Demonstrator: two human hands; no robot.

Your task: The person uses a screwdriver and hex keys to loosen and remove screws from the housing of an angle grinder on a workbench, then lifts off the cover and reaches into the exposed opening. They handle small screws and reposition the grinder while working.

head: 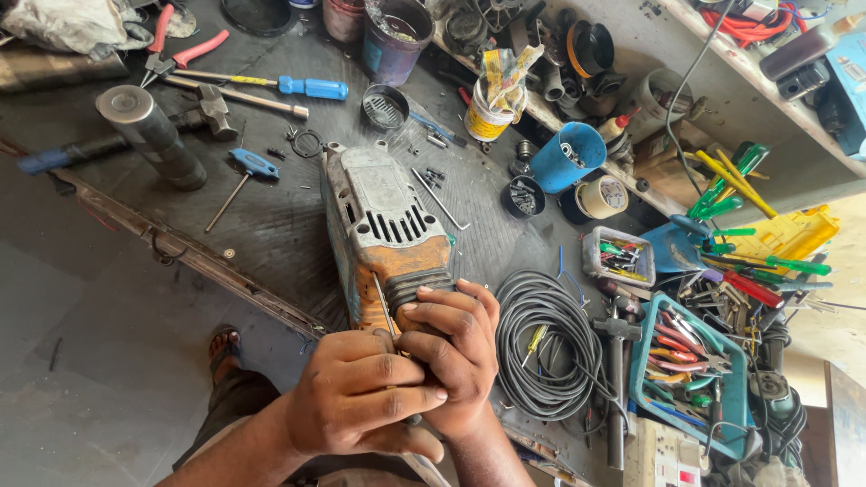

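hands (406, 370) grip power tool (379, 234) | cable coil (541, 347) just right

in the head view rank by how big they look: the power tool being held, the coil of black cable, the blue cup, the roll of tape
1. power tool
2. coil of black cable, close behind it
3. blue cup
4. roll of tape

The tool lies nearer the camera than the cup and tape, which inflates its look.

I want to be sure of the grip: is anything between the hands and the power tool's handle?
Nothing visible: the left hand and right hand wrap directly around the handle end of the power tool.
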